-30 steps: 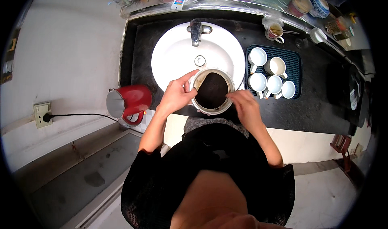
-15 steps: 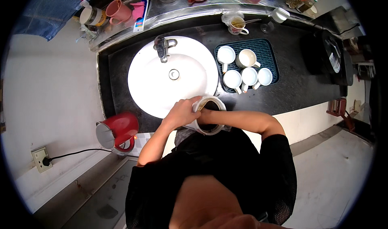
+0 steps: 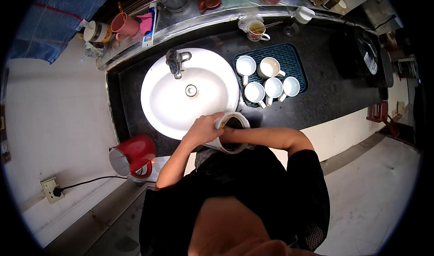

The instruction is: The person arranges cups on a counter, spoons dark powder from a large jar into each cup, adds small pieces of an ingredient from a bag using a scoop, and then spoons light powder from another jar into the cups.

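A white round tub (image 3: 247,121) with a dark inside is held against my front, at the near edge of the counter by the sink. Around its left rim my left hand (image 3: 203,130) is closed, fingers over the edge. My right hand (image 3: 228,135) reaches down into the tub, coming from the right; its fingers are hidden inside, so their grip does not show. What the tub contains cannot be made out beyond its darkness.
A white sink (image 3: 165,109) with a metal tap (image 3: 175,64) lies beyond my left hand. Several white cups sit on a dark drying tray (image 3: 296,59). A red kettle (image 3: 135,152) stands at the left. A patterned cup (image 3: 257,32) holds a utensil.
The view has shifted slightly, so the counter things appear a little further left. Both hands keep their places, left on the tub's rim and right inside it.
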The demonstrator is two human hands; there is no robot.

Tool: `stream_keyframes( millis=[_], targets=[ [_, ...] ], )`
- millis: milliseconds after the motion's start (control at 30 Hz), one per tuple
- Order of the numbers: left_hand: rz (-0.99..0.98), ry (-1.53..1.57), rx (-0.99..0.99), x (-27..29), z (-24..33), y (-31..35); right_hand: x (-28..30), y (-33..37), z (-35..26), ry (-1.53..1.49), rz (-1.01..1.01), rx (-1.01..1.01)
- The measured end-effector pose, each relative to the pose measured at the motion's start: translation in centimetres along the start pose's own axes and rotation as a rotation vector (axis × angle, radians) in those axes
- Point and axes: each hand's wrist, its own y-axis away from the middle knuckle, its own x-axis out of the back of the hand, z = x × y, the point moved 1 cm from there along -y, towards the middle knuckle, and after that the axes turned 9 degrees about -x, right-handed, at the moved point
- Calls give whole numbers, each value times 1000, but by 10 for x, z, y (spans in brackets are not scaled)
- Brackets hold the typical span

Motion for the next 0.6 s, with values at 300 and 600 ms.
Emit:
stream_keyframes(
  millis=[300,600],
  targets=[
    [21,-11,-4,-3,-2,-2,7,-2,11,-117,-25,-51],
    [32,-30,0,-7,-4,-5,10,6,12,-259,13,-98]
  ],
)
